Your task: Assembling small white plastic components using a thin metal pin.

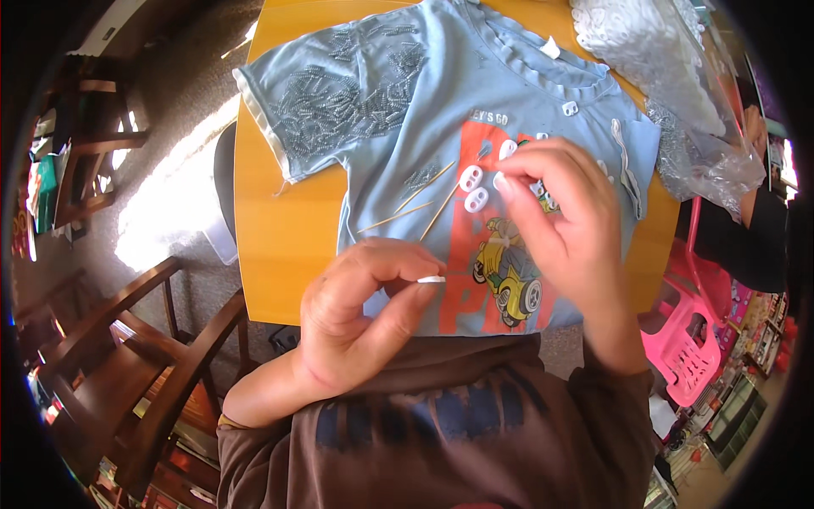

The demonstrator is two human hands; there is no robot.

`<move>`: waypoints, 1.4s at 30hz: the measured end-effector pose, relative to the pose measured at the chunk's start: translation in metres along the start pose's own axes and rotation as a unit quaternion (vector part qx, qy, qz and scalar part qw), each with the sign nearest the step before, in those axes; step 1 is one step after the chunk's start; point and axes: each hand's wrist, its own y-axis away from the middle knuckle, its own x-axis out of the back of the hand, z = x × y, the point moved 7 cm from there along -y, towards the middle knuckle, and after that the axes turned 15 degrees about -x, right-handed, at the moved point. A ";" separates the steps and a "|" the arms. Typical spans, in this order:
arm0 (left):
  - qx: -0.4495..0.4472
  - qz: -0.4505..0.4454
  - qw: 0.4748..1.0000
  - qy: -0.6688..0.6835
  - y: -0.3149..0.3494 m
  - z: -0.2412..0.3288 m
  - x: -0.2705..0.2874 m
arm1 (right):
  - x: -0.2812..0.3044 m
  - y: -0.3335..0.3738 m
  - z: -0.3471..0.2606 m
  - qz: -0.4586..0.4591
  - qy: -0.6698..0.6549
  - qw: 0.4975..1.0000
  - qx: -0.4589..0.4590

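Observation:
My left hand (360, 314) pinches a small white plastic piece (431, 279), seen edge-on, between thumb and forefinger. Above the shirt's print, my right hand (568, 212) is closed, thumb and fingertip together; whatever they may hold is too small to make out. Just left of those fingertips lie two white two-holed plastic pieces (472, 188). More white pieces (570, 109) are scattered on the light blue T-shirt (381, 182), some partly hidden behind my right hand. Several thin wooden sticks (395, 218) and a little group of metal springs (420, 177) lie left of the print.
A large heap of springs (339, 110) covers the shirt's left sleeve area. Clear bags of white pieces (636, 34) and springs (678, 136) sit at the far right of the yellow table (284, 246). A pink plastic chair (687, 348) stands right, wooden chairs (144, 365) left.

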 end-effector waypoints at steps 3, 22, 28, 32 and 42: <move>0.000 -0.040 0.999 -0.022 0.009 -0.004 0.001 | -0.008 -0.006 0.002 0.012 0.136 0.990 0.031; 0.054 -0.024 0.998 -0.027 0.012 -0.016 0.006 | -0.016 -0.022 0.002 -0.063 0.212 0.973 0.073; 0.061 -0.018 0.998 -0.027 0.012 -0.015 0.007 | -0.021 -0.021 0.003 -0.096 0.213 0.969 0.075; 0.099 -0.004 0.995 0.026 0.013 -0.017 0.007 | -0.015 -0.017 0.000 -0.048 0.170 0.980 0.093; 0.083 -0.008 0.994 0.065 0.000 -0.010 0.004 | -0.010 0.005 0.007 -0.123 -0.332 0.924 -0.144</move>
